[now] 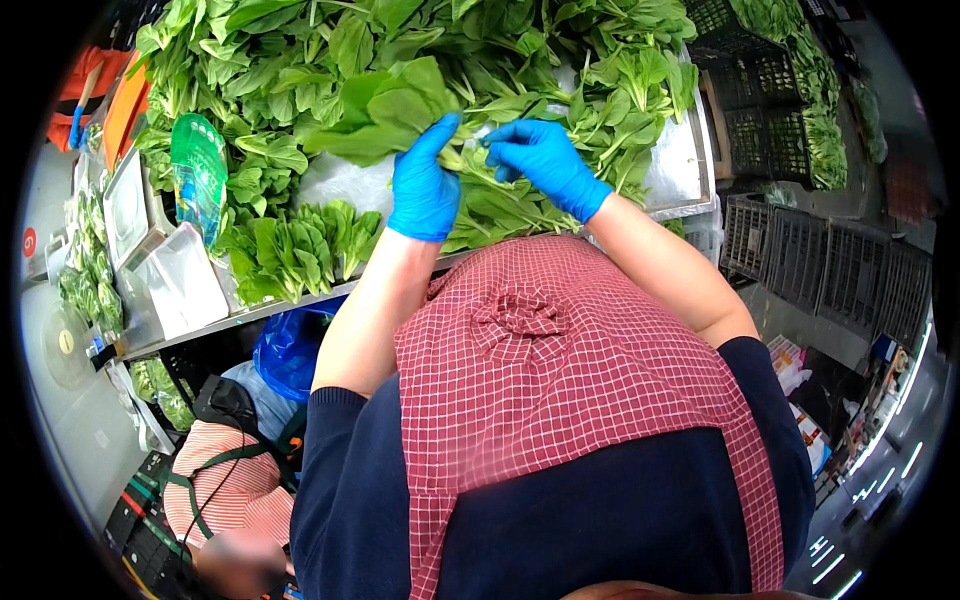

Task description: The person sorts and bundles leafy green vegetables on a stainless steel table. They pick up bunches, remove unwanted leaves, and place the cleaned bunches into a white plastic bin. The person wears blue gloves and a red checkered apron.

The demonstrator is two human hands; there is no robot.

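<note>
My left hand (pixel 426 184), in a blue glove, grips a small bunch of leafy greens (pixel 386 116) that look like choy sum. Its leaves point up and left, and the pale stem ends (pixel 451 159) show beside my thumb. Just right of those stems is my right hand (pixel 546 161), also gloved in blue, with its fingers bent and their tips close together. Whether anything small is between them is too fine to make out. Under both hands, loose greens (pixel 517 199) lie on a metal worktable (pixel 341 184).
A large heap of greens (pixel 277 45) covers the table's far side. At left are a neat row of greens (pixel 292 251), a green printed plastic bag (pixel 199 154) and a white tray (pixel 184 281). Black crates (pixel 757 139) stand at right. A person in stripes (pixel 225 480) is low at left.
</note>
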